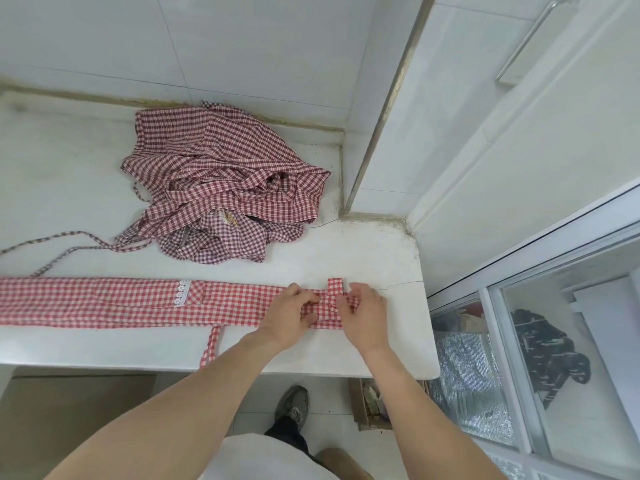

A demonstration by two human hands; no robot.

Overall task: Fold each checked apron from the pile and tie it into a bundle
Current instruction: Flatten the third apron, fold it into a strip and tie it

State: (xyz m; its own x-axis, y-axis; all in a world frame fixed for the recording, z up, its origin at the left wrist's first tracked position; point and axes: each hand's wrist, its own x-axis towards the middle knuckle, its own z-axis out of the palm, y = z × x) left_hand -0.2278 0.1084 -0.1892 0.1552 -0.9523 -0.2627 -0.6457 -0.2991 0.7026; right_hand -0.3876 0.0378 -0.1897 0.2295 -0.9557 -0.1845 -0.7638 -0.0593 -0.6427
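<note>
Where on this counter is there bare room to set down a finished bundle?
Bare counter lies left of the apron pile, and some right of the hands beside the wall corner. The folded apron strip fills the front edge.

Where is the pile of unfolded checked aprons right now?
In the head view the pile lies at the back of the white counter against the tiled wall, beyond the folded apron strip that both hands work on.

No readable text anywhere.
</note>
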